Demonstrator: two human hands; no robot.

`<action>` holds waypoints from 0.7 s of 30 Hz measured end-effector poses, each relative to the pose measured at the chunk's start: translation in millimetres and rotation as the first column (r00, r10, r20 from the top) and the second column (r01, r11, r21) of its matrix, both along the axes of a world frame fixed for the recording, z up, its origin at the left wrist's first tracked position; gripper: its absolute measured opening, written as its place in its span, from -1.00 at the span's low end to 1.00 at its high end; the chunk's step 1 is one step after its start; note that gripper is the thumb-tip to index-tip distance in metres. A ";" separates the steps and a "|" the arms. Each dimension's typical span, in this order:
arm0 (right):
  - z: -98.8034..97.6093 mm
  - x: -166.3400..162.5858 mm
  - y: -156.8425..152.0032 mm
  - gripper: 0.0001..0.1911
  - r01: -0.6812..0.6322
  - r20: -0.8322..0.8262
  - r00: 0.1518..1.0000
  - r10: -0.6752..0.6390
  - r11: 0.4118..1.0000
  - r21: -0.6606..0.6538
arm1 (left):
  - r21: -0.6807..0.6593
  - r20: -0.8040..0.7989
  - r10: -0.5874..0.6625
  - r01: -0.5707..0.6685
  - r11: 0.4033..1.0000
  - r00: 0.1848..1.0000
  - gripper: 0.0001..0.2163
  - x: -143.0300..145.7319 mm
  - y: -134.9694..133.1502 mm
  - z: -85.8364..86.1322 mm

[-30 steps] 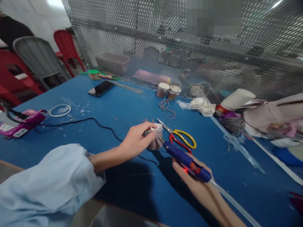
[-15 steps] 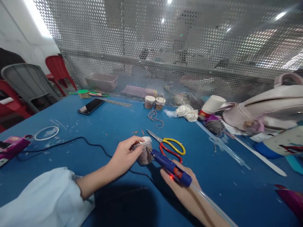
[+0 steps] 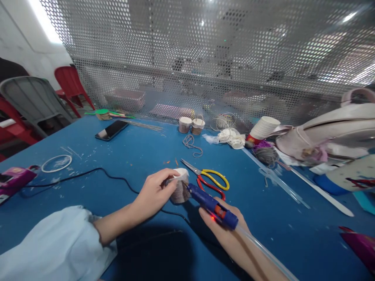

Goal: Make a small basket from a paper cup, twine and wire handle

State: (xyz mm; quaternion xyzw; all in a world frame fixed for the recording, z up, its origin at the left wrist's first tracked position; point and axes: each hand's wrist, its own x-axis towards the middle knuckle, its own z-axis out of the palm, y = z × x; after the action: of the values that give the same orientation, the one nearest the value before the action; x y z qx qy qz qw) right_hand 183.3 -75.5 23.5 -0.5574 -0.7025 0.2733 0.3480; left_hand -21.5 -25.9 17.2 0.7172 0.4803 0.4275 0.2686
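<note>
Head view: Over a blue table (image 3: 146, 156), a person's left hand (image 3: 155, 193) pinches the pale rim of a small wrapped cup (image 3: 180, 194) between thumb and fingers from its nine o'clock side, while the right hand (image 3: 228, 236) curls around a blue glue gun (image 3: 205, 199). The gun's tip meets the cup's three o'clock wall or sits just beside it; which cannot be made out. From the cup, scissors (image 3: 213, 177) lie at two o'clock, a loose string (image 3: 191, 147) at one and two cups (image 3: 184, 125) near twelve. Apparently thin paper under a fibrous wrapping, the held cup is probably light, easily dented and not slippery. A gentle pinch at the rim, on the nine o'clock side and clear of the tip, suits it best. With a red light (image 3: 213, 217) glowing, that tip is likely hot. The gun looks stiff and heavier, best held by its grip, largely hidden here, as a clear glue stick (image 3: 266, 253) trails toward four o'clock.
</note>
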 end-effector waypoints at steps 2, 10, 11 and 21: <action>1.0 -0.4 -1.4 -0.70 -0.009 0.005 1.000 0.009 1.000 -0.002 | 0.002 -0.012 0.001 -0.001 1.000 1.000 -0.83 0.1 0.2 0.8; 2.6 0.2 -2.1 -0.71 -0.014 0.027 1.000 0.014 1.000 0.009 | 0.023 -0.029 -0.011 0.012 1.000 1.000 -0.78 0.6 0.5 -0.4; 1.9 0.8 -1.7 -0.71 -0.016 0.025 1.000 0.016 1.000 0.018 | 0.019 -0.031 -0.013 0.013 1.000 0.999 -0.78 0.8 0.5 -0.5; -1.4 0.3 -2.4 -0.71 -0.030 0.029 0.999 0.029 0.999 0.037 | 0.017 -0.015 -0.024 0.024 1.000 1.000 -0.77 1.1 0.1 0.2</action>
State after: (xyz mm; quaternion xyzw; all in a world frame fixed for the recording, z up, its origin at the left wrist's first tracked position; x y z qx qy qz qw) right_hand 183.6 -77.9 22.1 -0.5442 -0.7206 0.2573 0.3440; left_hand -20.3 -25.8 17.4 0.7284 0.4699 0.4231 0.2639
